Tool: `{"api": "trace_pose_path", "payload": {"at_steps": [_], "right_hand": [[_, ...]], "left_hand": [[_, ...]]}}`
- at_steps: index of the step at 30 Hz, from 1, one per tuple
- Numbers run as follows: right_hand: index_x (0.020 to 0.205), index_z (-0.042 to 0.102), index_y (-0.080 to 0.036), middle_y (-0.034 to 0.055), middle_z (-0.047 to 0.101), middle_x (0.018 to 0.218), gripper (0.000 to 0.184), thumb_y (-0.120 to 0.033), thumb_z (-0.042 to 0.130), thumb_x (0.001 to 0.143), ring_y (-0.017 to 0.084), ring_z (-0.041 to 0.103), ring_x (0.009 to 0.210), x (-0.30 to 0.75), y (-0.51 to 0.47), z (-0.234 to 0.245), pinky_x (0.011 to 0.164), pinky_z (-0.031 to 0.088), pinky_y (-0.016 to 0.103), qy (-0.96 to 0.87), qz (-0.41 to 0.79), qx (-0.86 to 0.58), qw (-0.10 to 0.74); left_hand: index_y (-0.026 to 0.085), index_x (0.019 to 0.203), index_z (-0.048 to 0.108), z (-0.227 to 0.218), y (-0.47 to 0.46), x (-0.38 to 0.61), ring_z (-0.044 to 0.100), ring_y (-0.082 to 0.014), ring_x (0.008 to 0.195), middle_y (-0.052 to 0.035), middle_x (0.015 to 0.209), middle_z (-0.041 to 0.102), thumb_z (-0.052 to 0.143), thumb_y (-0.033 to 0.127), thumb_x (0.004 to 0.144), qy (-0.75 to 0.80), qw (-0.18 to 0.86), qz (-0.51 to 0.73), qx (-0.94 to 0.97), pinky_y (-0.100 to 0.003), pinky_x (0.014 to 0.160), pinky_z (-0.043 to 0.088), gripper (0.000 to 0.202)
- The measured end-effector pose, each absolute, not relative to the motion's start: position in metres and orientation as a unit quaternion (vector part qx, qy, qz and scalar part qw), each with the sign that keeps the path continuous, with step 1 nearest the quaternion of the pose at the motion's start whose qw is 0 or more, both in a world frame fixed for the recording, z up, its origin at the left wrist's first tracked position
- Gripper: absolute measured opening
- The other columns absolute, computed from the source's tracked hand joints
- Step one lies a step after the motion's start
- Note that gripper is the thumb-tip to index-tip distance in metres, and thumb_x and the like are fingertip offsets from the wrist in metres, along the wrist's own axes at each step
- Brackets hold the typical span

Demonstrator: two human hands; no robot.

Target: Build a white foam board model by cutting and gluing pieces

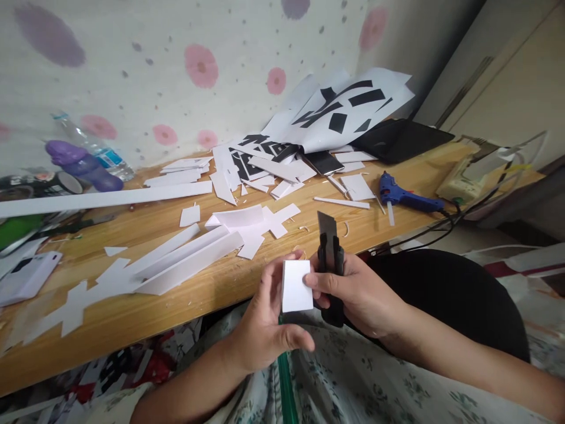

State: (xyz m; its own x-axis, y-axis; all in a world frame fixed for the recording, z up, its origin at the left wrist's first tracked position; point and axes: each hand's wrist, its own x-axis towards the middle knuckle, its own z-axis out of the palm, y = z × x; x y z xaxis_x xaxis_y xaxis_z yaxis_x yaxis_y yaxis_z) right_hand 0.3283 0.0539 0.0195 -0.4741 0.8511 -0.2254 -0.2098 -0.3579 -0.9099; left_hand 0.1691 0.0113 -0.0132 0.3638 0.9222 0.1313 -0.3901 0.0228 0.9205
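Above my lap, near the table's front edge, a small white foam board piece (296, 288) sits between my hands. My left hand (260, 330) cradles it from the left and behind, fingers curled along its edge and thumb held away. My right hand (366, 294) grips a black utility knife (331, 259), its broad blade extended and pointing up. The right thumb also rests on the piece's right edge. On the table to the left lies a long white foam board assembly (189, 259) with raised side walls and cross-shaped ends.
Many white foam board offcuts (276, 171) and patterned sheets (344, 112) lie towards the wall. A blue glue gun (408, 197) with its cable is at right. A purple bottle (83, 166), a clear plastic bottle (108, 154) and a white phone (30, 274) are at left.
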Motion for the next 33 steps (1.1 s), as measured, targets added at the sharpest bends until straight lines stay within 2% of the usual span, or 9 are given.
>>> {"api": "trace_pose_path", "payload": {"at_steps": [2, 4, 6, 9, 13, 16, 26, 29, 33], "right_hand": [[0.07, 0.053, -0.017, -0.0066, 0.046, 0.052, 0.027, -0.034, 0.074, 0.067, 0.007, 0.04, 0.047, 0.33, 0.055, 0.019, 0.047, 0.031, 0.022, -0.446, 0.717, -0.39, 0.367], [0.066, 0.051, -0.018, -0.0065, 0.046, 0.051, 0.028, -0.035, 0.073, 0.068, 0.007, 0.041, 0.047, 0.331, 0.055, 0.019, 0.047, 0.032, 0.023, -0.482, 0.697, -0.394, 0.356], [0.067, 0.052, -0.018, -0.0053, 0.048, 0.054, 0.027, -0.037, 0.07, 0.071, 0.008, 0.043, 0.049, 0.332, 0.055, 0.02, 0.048, 0.034, 0.024, -0.531, 0.667, -0.393, 0.344], [0.071, 0.055, -0.018, -0.0033, 0.05, 0.057, 0.025, -0.04, 0.06, 0.08, 0.01, 0.045, 0.054, 0.337, 0.057, 0.022, 0.052, 0.037, 0.025, -0.626, 0.567, -0.407, 0.348], [0.064, 0.051, -0.018, -0.0028, 0.048, 0.056, 0.024, -0.032, 0.056, 0.083, 0.01, 0.042, 0.053, 0.349, 0.061, 0.021, 0.051, 0.034, 0.024, -0.754, 0.365, -0.439, 0.324], [0.065, 0.052, -0.018, -0.0022, 0.051, 0.058, 0.015, -0.022, 0.055, 0.079, 0.009, 0.044, 0.053, 0.353, 0.061, 0.017, 0.05, 0.034, 0.023, -0.8, 0.295, -0.425, 0.304], [0.069, 0.053, -0.018, -0.0017, 0.05, 0.059, 0.03, -0.043, 0.053, 0.085, 0.011, 0.044, 0.056, 0.344, 0.059, 0.016, 0.054, 0.038, 0.026, -0.704, 0.47, -0.429, 0.313], [0.066, 0.052, -0.018, -0.0026, 0.049, 0.055, 0.029, -0.04, 0.052, 0.086, 0.011, 0.043, 0.053, 0.344, 0.059, 0.014, 0.052, 0.036, 0.025, -0.729, 0.444, -0.425, 0.301], [0.071, 0.054, -0.017, 0.0004, 0.055, 0.062, 0.013, -0.025, 0.056, 0.081, 0.012, 0.049, 0.056, 0.345, 0.057, 0.011, 0.052, 0.036, 0.024, -0.818, 0.302, -0.39, 0.296]], "left_hand": [[0.034, 0.127, 0.045, -0.015, 0.013, 0.167, 0.057, -0.0161, 0.097, -0.0042, 0.125, 0.053, 0.074, 0.045, 0.071, 0.292, 0.666, 0.5, 0.47, -0.032, 0.093, 0.045, 0.064], [0.023, 0.115, 0.056, -0.015, 0.014, 0.168, 0.057, -0.0135, 0.085, -0.0049, 0.103, 0.061, 0.066, 0.046, 0.079, 0.331, 0.66, 0.504, 0.449, -0.025, 0.077, 0.048, 0.044], [0.018, 0.099, 0.064, -0.013, 0.016, 0.17, 0.054, -0.0104, 0.072, -0.0032, 0.085, 0.062, 0.064, 0.04, 0.083, 0.371, 0.656, 0.505, 0.42, -0.019, 0.061, 0.046, 0.028], [0.016, 0.084, 0.067, -0.006, 0.017, 0.174, 0.051, -0.0078, 0.062, 0.0, 0.071, 0.059, 0.07, 0.033, 0.078, 0.389, 0.677, 0.517, 0.351, -0.017, 0.053, 0.043, 0.019], [0.015, 0.079, 0.065, 0.001, 0.017, 0.172, 0.051, -0.0071, 0.056, 0.0014, 0.066, 0.059, 0.074, 0.029, 0.074, 0.364, 0.719, 0.528, 0.268, -0.018, 0.053, 0.046, 0.017], [0.014, 0.075, 0.064, 0.002, 0.016, 0.169, 0.052, -0.0065, 0.054, 0.0009, 0.066, 0.06, 0.074, 0.027, 0.073, 0.349, 0.732, 0.533, 0.241, -0.018, 0.052, 0.047, 0.017], [0.014, 0.079, 0.058, 0.003, 0.011, 0.17, 0.054, -0.0085, 0.044, 0.0007, 0.053, 0.062, 0.065, 0.039, 0.08, 0.432, 0.662, 0.5, 0.354, -0.016, 0.043, 0.044, 0.026], [0.014, 0.077, 0.055, 0.003, 0.011, 0.17, 0.052, -0.0075, 0.041, 0.0012, 0.05, 0.061, 0.064, 0.038, 0.081, 0.41, 0.685, 0.502, 0.333, -0.015, 0.042, 0.041, 0.026], [0.015, 0.074, 0.053, 0.004, 0.012, 0.169, 0.051, -0.0071, 0.037, 0.0027, 0.047, 0.059, 0.067, 0.04, 0.079, 0.345, 0.74, 0.505, 0.279, -0.017, 0.042, 0.043, 0.029]]}}
